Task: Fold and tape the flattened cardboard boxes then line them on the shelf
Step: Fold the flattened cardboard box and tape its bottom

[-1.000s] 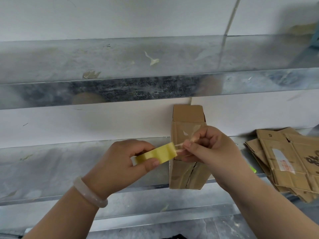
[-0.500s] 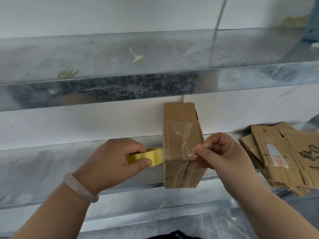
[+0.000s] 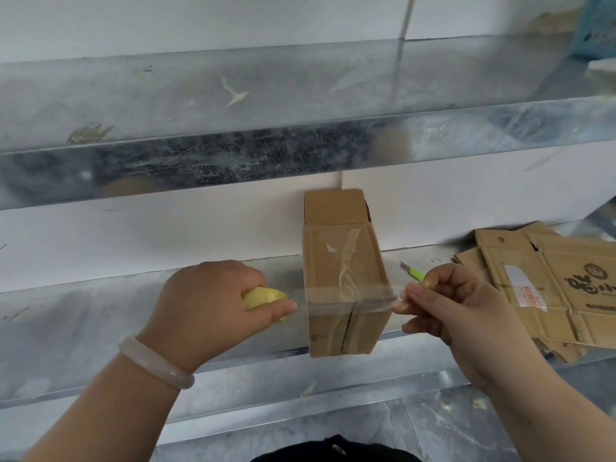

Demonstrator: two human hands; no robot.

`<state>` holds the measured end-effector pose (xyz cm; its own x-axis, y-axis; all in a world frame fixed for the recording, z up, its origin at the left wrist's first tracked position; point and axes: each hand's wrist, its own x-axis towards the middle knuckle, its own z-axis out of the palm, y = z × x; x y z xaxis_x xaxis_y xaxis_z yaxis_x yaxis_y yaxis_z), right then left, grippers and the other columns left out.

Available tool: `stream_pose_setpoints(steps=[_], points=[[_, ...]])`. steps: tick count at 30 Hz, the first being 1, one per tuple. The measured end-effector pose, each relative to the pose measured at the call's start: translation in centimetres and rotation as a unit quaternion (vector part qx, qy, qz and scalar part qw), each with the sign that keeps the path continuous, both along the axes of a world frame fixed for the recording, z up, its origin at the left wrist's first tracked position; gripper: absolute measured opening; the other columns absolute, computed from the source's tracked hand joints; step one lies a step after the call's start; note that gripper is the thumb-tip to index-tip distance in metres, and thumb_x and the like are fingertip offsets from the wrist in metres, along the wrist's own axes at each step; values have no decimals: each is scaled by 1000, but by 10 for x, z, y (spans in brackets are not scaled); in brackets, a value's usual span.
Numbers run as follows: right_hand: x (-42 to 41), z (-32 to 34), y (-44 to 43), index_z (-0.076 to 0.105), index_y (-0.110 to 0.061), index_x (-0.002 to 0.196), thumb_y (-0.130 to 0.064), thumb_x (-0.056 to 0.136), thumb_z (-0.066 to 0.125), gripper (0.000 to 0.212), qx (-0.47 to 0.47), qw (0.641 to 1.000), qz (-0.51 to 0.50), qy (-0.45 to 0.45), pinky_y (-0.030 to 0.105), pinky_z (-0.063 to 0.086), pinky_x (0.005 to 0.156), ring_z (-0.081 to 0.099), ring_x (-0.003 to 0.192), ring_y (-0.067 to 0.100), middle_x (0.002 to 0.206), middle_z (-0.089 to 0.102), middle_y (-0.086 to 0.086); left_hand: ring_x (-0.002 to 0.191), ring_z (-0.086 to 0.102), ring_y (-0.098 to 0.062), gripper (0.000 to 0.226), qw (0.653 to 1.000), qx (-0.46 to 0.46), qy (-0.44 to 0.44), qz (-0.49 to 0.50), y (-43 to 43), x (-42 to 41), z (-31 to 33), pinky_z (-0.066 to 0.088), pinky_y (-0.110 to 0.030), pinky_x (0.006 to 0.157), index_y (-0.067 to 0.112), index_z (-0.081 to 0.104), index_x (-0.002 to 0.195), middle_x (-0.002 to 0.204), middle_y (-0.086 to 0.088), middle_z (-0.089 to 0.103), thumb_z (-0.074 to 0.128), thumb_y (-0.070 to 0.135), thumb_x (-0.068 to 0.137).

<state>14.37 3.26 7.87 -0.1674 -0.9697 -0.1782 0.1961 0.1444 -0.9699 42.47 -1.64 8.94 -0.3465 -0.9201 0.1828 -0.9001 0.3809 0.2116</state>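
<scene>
A folded brown cardboard box (image 3: pixel 343 261) lies on the metal shelf (image 3: pixel 100 315), its near end with a flap seam jutting over the shelf's front edge. My left hand (image 3: pixel 213 301) grips a yellow roll of clear tape (image 3: pixel 263 296) left of the box. My right hand (image 3: pixel 446 305) pinches the tape's free end to the right of the box. The clear strip (image 3: pixel 350 295) stretches between them across the box's near top edge. Old clear tape is stuck on the box's top face.
A stack of flattened cardboard boxes (image 3: pixel 546 288) lies on the shelf at right. A green utility knife (image 3: pixel 415 272) rests between the stack and the box. An upper metal shelf (image 3: pixel 300 105) runs overhead. The white wall stands behind.
My hands have moved apart, pulling the tape out to the box's full width. The right hand went from in front of the box to its right side; the strip now spans the box.
</scene>
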Motion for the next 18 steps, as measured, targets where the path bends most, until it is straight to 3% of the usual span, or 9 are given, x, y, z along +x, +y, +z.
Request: stream_pose_setpoints(steps=[2, 6, 8, 18], points=[[-2, -2, 1, 55, -3, 85, -24, 58, 75, 40, 6, 1000, -12, 4, 29, 58, 52, 72, 69, 26, 73, 70, 19, 61, 50, -3, 69, 999, 4, -27, 19, -2, -4, -2, 40, -23, 55, 30, 57, 65, 63, 11, 54, 21, 89, 62], [-5, -10, -4, 54, -2, 85, -1, 84, 64, 9, 24, 999, -29, -5, 29, 59, 52, 72, 67, 24, 73, 70, 17, 60, 51, -6, 69, 999, -22, -39, 16, -7, -9, -11, 43, -26, 56, 28, 58, 66, 61, 9, 54, 23, 88, 68], [-5, -15, -8, 54, -3, 85, 2, 88, 60, 8, 41, 998, -32, -18, 29, 58, 51, 71, 66, 21, 70, 70, 15, 57, 50, -7, 67, 998, -44, -41, 16, -9, -11, -15, 42, -27, 53, 27, 57, 63, 58, 7, 52, 27, 86, 71], [-14, -37, -23, 59, -8, 77, -9, 78, 68, 10, 153, 982, 27, -111, 29, 58, 49, 71, 65, 18, 74, 70, 13, 58, 50, -5, 68, 1000, -10, -6, 20, -11, -14, -37, 39, -22, 53, 28, 58, 65, 59, 11, 53, 25, 88, 68]])
